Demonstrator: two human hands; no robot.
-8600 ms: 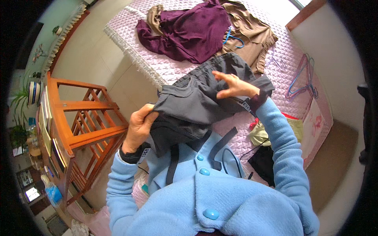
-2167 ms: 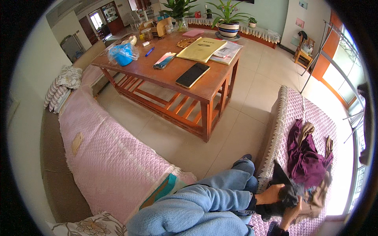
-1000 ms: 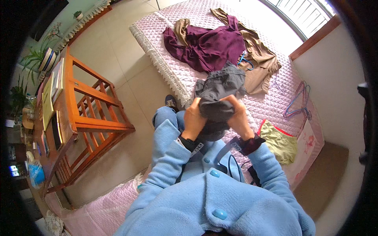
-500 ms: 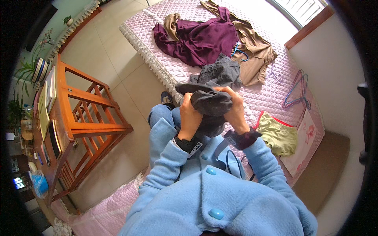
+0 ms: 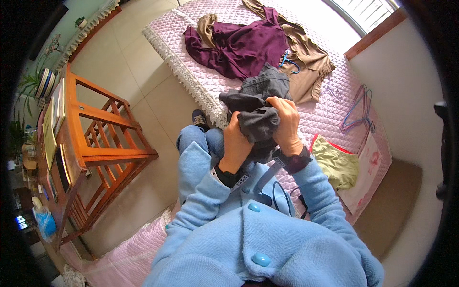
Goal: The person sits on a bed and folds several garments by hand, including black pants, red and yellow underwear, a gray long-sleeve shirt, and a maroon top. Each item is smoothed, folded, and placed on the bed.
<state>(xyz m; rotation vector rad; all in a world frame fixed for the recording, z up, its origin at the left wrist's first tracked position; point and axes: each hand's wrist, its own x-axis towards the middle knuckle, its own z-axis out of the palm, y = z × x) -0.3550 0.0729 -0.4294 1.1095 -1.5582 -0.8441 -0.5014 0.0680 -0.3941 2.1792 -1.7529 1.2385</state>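
Bunched dark grey cloth, a garment point(image 5: 258, 125) whose exact kind I cannot make out, is gathered between my hands above my lap. My left hand point(image 5: 235, 143) grips its left side with curled fingers. On the other side, my right hand point(image 5: 287, 125) is closed on it, fingers over the top fold. Part of the dark cloth spreads forward onto the bed. Beyond it lies a purple long-sleeved top point(image 5: 244, 45), partly over brown clothing point(image 5: 306, 62). A blue hanger point(image 5: 289, 63) shows at the purple top's edge.
The bed has a pink quilted cover point(image 5: 174, 33) with a lace edge. To the right lie several thin hangers point(image 5: 357, 112) and light green shorts point(image 5: 334, 165) with a red waistband. A wooden chair point(image 5: 107, 129) stands at the left beside a cluttered table point(image 5: 76, 160).
My hands have shifted slightly on the dark garment; the right fingers now reach further over its top. The cloth between them has changed its folds.
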